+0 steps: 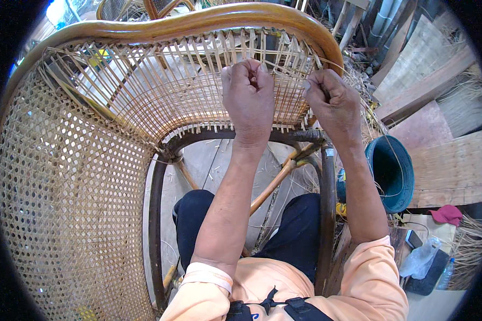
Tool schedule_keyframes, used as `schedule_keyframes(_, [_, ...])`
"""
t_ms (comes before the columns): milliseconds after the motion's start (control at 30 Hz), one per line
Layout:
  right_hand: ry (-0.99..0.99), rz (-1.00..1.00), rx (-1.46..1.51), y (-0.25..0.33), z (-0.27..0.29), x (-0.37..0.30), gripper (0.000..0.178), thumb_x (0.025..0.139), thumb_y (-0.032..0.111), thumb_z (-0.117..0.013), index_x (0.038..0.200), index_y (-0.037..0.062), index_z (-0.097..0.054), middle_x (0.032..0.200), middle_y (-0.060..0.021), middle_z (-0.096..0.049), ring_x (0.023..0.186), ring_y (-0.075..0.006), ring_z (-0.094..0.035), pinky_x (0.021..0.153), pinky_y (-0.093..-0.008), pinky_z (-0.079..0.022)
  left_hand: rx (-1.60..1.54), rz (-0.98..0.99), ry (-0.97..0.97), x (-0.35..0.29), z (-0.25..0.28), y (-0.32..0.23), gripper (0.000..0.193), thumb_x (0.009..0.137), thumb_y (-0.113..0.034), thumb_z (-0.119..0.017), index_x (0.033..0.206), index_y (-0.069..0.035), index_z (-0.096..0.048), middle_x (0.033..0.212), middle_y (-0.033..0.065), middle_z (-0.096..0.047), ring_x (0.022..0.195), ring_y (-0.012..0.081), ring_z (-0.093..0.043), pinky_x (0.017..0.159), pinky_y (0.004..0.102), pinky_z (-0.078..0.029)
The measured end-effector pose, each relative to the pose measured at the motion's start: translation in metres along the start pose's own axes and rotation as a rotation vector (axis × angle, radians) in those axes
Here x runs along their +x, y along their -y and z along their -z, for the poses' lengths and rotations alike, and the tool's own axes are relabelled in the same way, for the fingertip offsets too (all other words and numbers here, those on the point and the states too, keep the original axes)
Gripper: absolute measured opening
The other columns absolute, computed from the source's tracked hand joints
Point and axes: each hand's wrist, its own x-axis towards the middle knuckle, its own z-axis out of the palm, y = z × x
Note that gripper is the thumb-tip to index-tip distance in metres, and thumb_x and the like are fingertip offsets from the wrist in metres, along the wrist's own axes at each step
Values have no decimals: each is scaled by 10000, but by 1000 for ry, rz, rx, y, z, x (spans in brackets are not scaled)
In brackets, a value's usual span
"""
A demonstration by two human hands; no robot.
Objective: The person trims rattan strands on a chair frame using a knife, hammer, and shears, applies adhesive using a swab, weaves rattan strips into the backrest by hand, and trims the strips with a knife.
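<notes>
A rattan chair frame [219,18] with a curved, glossy brown top rail spans the far side. Under the rail, half-woven cane webbing [182,104] shows upright strands with cross strands packed denser toward the bottom. My left hand [249,99] is closed in a pinch in front of the webbing's middle, on what looks like a thin cane strand. To its right, my right hand [336,101] pinches a cane strand near the webbing's right end, beside the rail. Both hands' fingers partly hide the strands in them.
Finished open-hole cane mesh [80,198] fills the chair's left side. A dark seat frame [326,214] surrounds my legs. At right stand a teal bucket [393,174] with loose cane over it, wooden boards [439,176], a plastic bag [420,258], a bottle [445,275] and a red cap [446,215].
</notes>
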Motion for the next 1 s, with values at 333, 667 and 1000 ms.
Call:
schedule_keyframes(333, [-5,57,52,-3,-7,5,56,819,66,-628,852,26,-608,704,-150,-596,621,-304,-623,558,-337,-480,1,4,-1,-3,2,-1,96,855,-64,-606,903,19,-599,837,60,-544,721,118,-535,672,260,-453])
schedule_keyframes(667, [-137,181,-85,-3,-24,1,98,815,128,-657,875,52,-640,762,-146,-635,728,-319,-631,639,-373,-499,225,-218,-49,-1,21,0,117,844,-66,-644,949,-21,-669,860,94,-585,756,189,-603,695,292,-492])
schedule_keyframes(1000, [-87,118,17,5,-17,-2,84,792,53,-660,866,31,-626,725,-156,-615,669,-317,-621,601,-360,-483,345,-292,-69,-15,11,-2,272,813,-72,-646,1077,-13,-613,1022,151,-559,913,294,-577,757,369,-490])
